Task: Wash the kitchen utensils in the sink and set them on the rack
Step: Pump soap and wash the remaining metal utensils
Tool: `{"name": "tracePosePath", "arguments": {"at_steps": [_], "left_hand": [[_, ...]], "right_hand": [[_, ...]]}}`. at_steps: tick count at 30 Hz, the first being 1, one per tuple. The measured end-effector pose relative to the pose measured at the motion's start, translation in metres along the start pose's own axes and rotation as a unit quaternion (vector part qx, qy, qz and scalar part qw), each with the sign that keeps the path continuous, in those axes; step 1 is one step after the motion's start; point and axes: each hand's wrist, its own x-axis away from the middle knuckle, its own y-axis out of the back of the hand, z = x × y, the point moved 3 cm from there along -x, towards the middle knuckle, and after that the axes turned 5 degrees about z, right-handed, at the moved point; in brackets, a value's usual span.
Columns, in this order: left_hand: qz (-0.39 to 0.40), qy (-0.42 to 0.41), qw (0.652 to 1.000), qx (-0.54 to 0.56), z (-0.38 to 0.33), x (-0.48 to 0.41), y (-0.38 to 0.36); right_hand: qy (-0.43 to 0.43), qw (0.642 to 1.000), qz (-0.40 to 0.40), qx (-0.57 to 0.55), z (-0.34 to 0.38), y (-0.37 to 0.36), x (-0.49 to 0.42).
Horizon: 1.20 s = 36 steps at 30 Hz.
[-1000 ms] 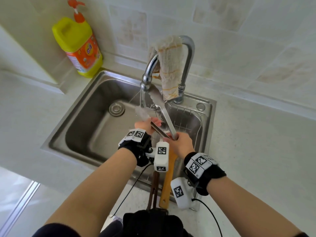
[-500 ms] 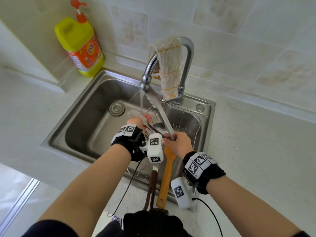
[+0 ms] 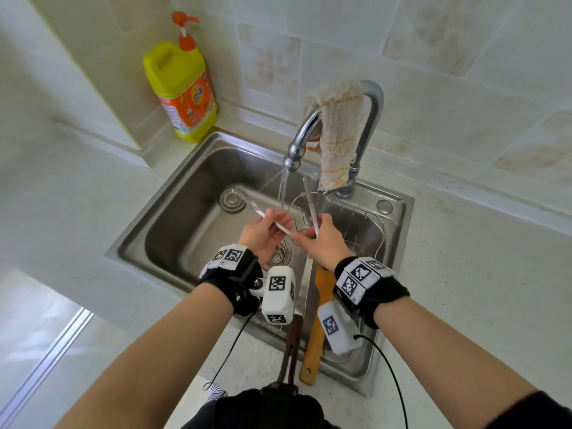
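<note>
Head view. Holding tongs [image 3: 311, 209] over the sink [image 3: 173, 212], spread in a V, with the stream from the faucet [image 3: 305, 131] falling between the two arms. Pinching one blurred arm between thumb and fingers of the left hand [image 3: 261, 235]. Curling the fingers of the right hand [image 3: 323, 243] round the other arm near the join, its tip pointing up toward the faucet. Both forearms stretched forward, wrists wrapped in black bands with black-and-white square markers. Below the hands, across the sink's near rim: a spatula [image 3: 315, 329] and a brown handle [image 3: 291, 345]. Inside the sink on the right, a wire rack [image 3: 371, 218]. Draped over the faucet, a cloth [image 3: 337, 131]. On the counter [image 3: 464, 274] at back left, a yellow bottle [image 3: 181, 88] with an orange label, print too small to read.
</note>
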Motion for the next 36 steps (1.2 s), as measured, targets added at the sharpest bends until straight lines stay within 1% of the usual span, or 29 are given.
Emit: {"name": "tracePosePath", "arguments": {"at_steps": [5,7,10,11,13,16,18,20,22,24,27,29,31,32,34,35,36], "left_hand": [[-0.001,-0.043,0.999,0.026,-0.015,-0.002,-0.011],[0.020,-0.048,0.998,0.021,-0.017,0.001,-0.017],[0.086,-0.017,0.996,-0.002,-0.004,0.008,-0.031],[0.091,-0.002,0.996,-0.005,0.001,0.010,-0.036],[0.062,0.013,0.998,-0.003,0.008,0.009,-0.046],[-0.014,0.016,0.999,0.030,0.005,0.004,-0.058],[-0.033,0.019,0.999,0.038,0.001,0.001,-0.059],[-0.020,0.031,0.999,0.020,0.000,0.004,-0.061],[0.003,0.047,0.998,-0.029,0.005,0.012,-0.062],[0.008,0.053,0.997,-0.060,0.011,0.018,-0.059],[-0.028,0.026,0.997,-0.064,0.008,0.012,-0.048],[-0.059,0.014,0.997,-0.039,0.000,0.005,-0.042],[-0.079,0.017,0.996,-0.031,-0.004,0.001,-0.043],[-0.075,0.011,0.996,-0.046,-0.004,0.003,-0.045],[-0.047,-0.003,0.991,-0.125,0.001,0.011,-0.053],[-0.035,-0.006,0.987,-0.157,0.006,0.013,-0.054],[-0.022,-0.003,0.986,-0.165,0.011,0.014,-0.054]], "right_hand": [[-0.004,0.999,0.031,0.018,0.006,0.002,-0.009],[-0.002,0.999,0.044,-0.001,0.008,0.002,-0.010],[0.013,0.997,0.072,-0.001,0.011,0.004,-0.008],[0.014,0.997,0.072,-0.002,0.010,0.005,-0.009],[0.000,0.998,0.069,-0.009,0.006,0.005,-0.009],[-0.013,0.995,0.094,-0.023,0.003,-0.002,-0.007],[-0.011,0.995,0.092,-0.029,0.003,-0.003,-0.005],[-0.014,0.998,0.065,-0.007,0.003,0.003,-0.004],[-0.020,0.999,0.039,0.008,-0.001,0.006,-0.002],[-0.014,0.999,0.038,0.026,0.000,0.004,0.001],[-0.008,0.997,0.068,0.046,0.007,0.000,0.007],[0.009,0.993,0.097,0.072,0.011,-0.008,0.007],[0.013,0.992,0.099,0.077,0.012,-0.012,0.006],[0.007,0.994,0.087,0.059,0.012,-0.011,0.004],[0.000,0.998,0.061,0.023,0.011,-0.004,0.005],[0.004,0.998,0.056,0.025,0.009,-0.001,0.005],[0.012,0.997,0.057,0.043,0.007,0.001,0.005]]}}
